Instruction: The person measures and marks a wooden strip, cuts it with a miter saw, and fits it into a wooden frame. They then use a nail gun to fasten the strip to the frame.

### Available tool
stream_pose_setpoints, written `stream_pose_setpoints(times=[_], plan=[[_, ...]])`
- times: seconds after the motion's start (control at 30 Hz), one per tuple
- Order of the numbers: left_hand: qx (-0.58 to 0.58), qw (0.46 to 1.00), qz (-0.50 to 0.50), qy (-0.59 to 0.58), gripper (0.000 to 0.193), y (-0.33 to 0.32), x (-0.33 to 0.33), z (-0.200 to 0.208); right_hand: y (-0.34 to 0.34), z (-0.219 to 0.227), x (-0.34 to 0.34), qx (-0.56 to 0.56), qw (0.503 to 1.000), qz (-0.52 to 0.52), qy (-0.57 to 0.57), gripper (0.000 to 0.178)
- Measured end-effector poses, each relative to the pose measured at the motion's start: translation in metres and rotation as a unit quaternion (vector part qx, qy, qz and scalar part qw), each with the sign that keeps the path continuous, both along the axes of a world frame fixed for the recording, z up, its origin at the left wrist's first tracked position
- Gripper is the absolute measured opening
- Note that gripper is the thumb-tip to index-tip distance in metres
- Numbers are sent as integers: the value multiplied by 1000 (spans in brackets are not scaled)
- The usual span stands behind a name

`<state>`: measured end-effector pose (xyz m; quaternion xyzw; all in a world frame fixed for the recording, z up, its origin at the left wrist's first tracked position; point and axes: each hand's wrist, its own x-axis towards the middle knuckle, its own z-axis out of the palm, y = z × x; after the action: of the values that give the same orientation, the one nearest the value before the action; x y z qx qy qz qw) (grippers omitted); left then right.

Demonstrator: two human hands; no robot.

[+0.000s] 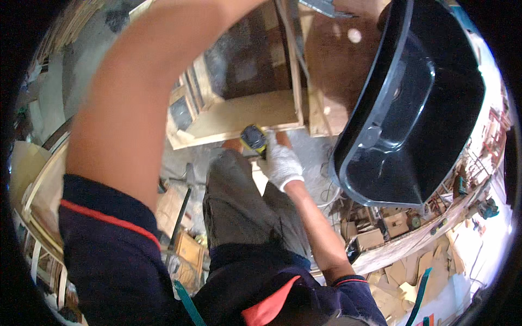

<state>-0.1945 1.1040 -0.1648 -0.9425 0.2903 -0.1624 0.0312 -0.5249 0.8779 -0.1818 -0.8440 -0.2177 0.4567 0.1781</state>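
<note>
My right hand (284, 164), in a white knit glove, is closed around a yellow and black handheld tool (253, 138) that looks like a cordless drill seen end-on. It is in front of my knees, close to the near edge of an open wooden frame (244, 116). My bare left arm (128, 103) reaches up across the left side and leaves at the top edge, so the left hand is out of view. A large glossy black hollow shell (457, 81), shaped like a tub, fills the upper right close to the camera.
Beside the frame stands a reddish-brown wooden panel (340, 70). A cluttered bench (399, 223) with tools and parts curves along the right. Cardboard-coloured scraps (408, 280) lie below it. Wooden pieces (190, 255) are on the floor left of my legs.
</note>
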Motion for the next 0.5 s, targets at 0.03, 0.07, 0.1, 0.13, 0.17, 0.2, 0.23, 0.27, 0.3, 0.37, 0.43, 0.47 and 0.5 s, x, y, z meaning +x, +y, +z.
stream_pose_setpoints(times=[0.03,0.07,0.1,0.13,0.17,0.2,0.23,0.27,0.3,0.37,0.43,0.47,0.5], plan=[[3,1000,-8,10,22,1,-1,5,-5,-2,2,-2,1000,-15,15,70],[1,1000,-12,22,19,2,-5,10,-11,-2,3,-16,999,-25,26,71],[0,999,-12,34,17,6,-10,16,-17,0,7,-43,998,-40,37,72],[-4,999,-9,50,15,11,-17,22,-22,1,9,-66,995,-52,48,74],[-7,998,-4,67,13,16,-29,30,-26,1,12,-86,993,-67,55,75],[-9,996,10,88,12,25,-45,36,-30,1,19,-97,990,-87,60,75],[-12,993,29,116,12,33,-67,42,-41,-11,21,-62,991,-105,47,73],[-18,987,58,149,13,43,-91,47,-54,-23,19,-47,991,-116,45,72],[-21,979,81,186,14,51,-118,52,-66,-36,17,-30,990,-128,43,71],[-138,917,229,297,23,65,-191,42,-55,-19,37,-109,988,-106,12,65],[-359,777,260,448,22,74,-266,14,-45,-13,53,-125,985,-120,2,59],[-483,664,253,512,31,69,-314,9,-44,-14,55,-122,985,-125,7,59],[-642,510,318,476,31,50,-359,7,-42,-19,57,-123,983,-134,9,58]])
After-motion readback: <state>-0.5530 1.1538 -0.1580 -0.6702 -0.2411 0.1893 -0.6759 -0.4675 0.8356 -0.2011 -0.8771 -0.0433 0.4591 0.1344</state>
